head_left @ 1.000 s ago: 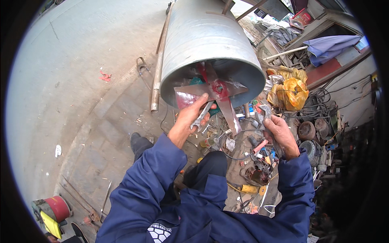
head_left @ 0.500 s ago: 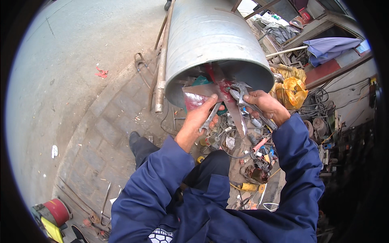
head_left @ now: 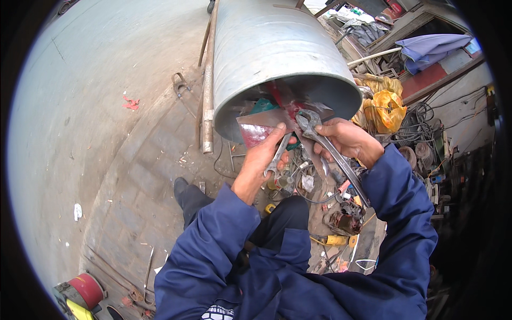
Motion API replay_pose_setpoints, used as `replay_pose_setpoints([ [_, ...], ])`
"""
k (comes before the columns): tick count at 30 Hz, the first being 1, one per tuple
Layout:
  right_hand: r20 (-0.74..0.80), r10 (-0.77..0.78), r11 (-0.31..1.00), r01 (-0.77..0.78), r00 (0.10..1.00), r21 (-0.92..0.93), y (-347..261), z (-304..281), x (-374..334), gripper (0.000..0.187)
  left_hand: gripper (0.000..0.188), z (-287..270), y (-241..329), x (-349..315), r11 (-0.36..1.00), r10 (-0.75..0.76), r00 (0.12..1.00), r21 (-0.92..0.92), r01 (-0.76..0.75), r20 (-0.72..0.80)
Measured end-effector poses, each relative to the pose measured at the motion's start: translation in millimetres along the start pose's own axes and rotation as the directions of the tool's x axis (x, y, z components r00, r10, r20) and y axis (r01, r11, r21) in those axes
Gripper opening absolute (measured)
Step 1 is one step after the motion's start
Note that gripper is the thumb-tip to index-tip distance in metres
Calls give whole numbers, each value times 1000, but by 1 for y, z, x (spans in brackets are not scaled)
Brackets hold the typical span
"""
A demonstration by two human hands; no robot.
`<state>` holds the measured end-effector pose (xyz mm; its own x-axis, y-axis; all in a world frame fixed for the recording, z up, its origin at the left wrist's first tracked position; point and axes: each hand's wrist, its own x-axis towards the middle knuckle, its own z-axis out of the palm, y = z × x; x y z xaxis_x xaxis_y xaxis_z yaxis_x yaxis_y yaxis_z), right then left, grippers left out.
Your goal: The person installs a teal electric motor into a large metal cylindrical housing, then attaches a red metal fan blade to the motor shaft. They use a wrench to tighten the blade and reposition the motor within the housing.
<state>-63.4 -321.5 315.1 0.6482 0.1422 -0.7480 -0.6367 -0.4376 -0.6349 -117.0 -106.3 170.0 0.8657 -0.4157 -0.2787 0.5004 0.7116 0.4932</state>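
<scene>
A large grey metal cylinder (head_left: 277, 45) lies with its open end facing me, and a fan-like set of flat metal blades (head_left: 255, 131), grey and red, sits at its mouth. In my left hand (head_left: 255, 162) is a small open-end wrench (head_left: 276, 157), its free jaw pointing down; the upper end is hidden by my fingers and the blades. My right hand (head_left: 349, 140) grips a long adjustable wrench (head_left: 341, 164), its head up at the middle of the blades. Whether that head is seated on a nut I cannot tell.
Rusty poles (head_left: 208, 96) lean along the cylinder's left side. Tools, cables and scrap litter the ground beneath and right, including a yellow power tool (head_left: 336, 240). A yellow plastic bag (head_left: 388, 112) and coiled cables (head_left: 418, 125) are at right. A red drum-shaped thing (head_left: 88, 289) is lower left.
The adjustable wrench has swung in my right hand: its head now meets the blades' middle and its handle runs down to the right. My left hand has barely moved.
</scene>
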Motion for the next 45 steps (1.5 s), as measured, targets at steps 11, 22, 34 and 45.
replay_pose_setpoints([
  [11, -154, -12, 999, 7, 988, -35, -2, 22, -6, 36, 52, -5, -5, 5, 998, -15, 1000, 65, 14, 22],
  [22, -223, 1, 1000, 0, 975, 4, 2, 29, 0, 48, 64, -4, -2, 3, 994, -34, 999, 104, 33, 4],
  [34, -253, -62, 998, 59, 965, -21, 2, 42, -10, 42, 52, -11, -5, 8, 998, -24, 999, 51, 23, 28],
  [45, -127, 25, 966, 9, 992, 260, 17, 59, -15, 40, 33, -7, -4, 7, 991, 133, 988, 4, -134, 82],
])
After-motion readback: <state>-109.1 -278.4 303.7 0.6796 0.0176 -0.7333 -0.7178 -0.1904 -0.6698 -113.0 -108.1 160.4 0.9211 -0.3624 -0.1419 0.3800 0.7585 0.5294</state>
